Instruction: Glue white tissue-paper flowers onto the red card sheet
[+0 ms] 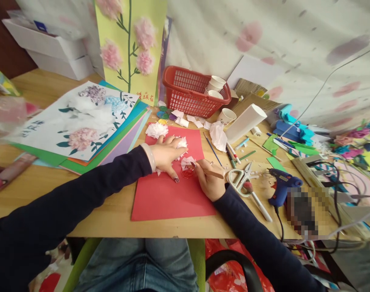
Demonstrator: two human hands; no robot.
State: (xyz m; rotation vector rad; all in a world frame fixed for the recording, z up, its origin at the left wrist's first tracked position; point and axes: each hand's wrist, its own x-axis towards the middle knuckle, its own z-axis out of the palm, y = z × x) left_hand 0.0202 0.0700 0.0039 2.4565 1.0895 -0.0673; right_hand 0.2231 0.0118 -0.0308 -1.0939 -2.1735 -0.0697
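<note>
My left hand [166, 155] lies with fingers spread on a red sheet of paper [169, 198], over and beside white ruffled paper flowers. One white paper flower [157, 130] shows at the sheet's upper left; another [182, 142] is partly under my fingers. My right hand [209, 180] is closed around a slim tool with a tan wooden handle [215, 173]; its working end is hidden by my fingers. By my right fingertips sits a pale pink crumpled paper piece [187, 163], with a darker red round patch [187, 173] just below it.
Scissors [241, 178], a blue glue gun [282, 184] and pens lie to the right. Behind stand a red basket [191, 95] with paper cups and a white roll [246, 123]. Stacked coloured sheets with a flower picture [84, 121] are at left.
</note>
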